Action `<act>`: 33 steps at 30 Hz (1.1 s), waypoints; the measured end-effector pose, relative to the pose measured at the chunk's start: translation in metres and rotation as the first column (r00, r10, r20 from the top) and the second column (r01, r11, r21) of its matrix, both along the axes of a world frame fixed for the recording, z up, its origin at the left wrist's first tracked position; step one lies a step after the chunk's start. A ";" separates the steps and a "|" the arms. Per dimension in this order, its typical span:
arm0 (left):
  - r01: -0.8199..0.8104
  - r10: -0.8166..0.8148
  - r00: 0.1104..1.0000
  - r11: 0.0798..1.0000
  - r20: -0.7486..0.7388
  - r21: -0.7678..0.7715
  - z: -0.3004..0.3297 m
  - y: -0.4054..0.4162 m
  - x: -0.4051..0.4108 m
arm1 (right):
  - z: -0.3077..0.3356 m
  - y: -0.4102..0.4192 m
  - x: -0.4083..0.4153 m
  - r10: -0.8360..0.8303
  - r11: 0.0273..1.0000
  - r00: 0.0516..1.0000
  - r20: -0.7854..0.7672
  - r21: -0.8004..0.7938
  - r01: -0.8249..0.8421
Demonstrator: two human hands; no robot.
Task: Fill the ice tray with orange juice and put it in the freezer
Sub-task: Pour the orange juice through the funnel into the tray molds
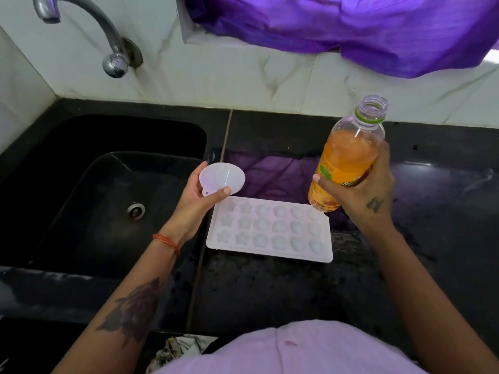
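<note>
- While the left hand (pixel 201 197) pinched a white funnel (pixel 222 178) by its rim, wide mouth turned toward the person, the right hand (pixel 361 190) wrapped around an uncapped bottle (pixel 348 155) of orange juice, held nearly upright, probably so nothing spilled before pouring.
- Both items hung above the dark bench (pixel 270 292), apparently readied for pouring, though none had begun.
- An ice tray (pixel 270 230) lay flat on the bench beside the sink (pixel 94 198), its star, round and heart moulds looking empty.
- It sat between and just below the two hands: the funnel hovered over its far left corner, the bottle's base over its far right corner, neither plainly touching it.
- No freezer was in view.
</note>
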State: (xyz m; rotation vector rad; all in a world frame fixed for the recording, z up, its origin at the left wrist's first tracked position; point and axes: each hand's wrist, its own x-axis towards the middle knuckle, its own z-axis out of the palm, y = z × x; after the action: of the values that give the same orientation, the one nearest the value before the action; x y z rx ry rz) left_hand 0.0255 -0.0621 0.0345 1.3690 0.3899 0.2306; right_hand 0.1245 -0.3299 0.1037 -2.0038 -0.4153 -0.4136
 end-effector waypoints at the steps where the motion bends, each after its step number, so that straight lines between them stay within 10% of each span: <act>1: 0.007 -0.007 1.000 1.000 0.003 -0.017 -0.003 -0.001 -0.002 | 0.001 0.001 -0.002 0.010 1.000 1.000 0.006 -0.022 -0.010; 15: 0.152 -0.152 0.988 0.988 0.023 -0.017 -0.004 0.006 -0.006 | 0.017 0.014 0.000 0.247 0.764 0.968 0.040 -0.622 -0.170; 33: 0.180 -0.179 0.984 0.980 0.012 -0.080 -0.001 0.008 -0.005 | 0.000 0.025 0.009 0.318 0.445 0.948 -0.011 -0.881 -0.159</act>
State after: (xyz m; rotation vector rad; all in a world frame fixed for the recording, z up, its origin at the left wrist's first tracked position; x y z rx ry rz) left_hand 0.0202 -0.0539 0.0335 1.3149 0.2668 0.0683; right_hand 0.1339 -0.3046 0.1039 -2.8622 -1.2087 -0.1606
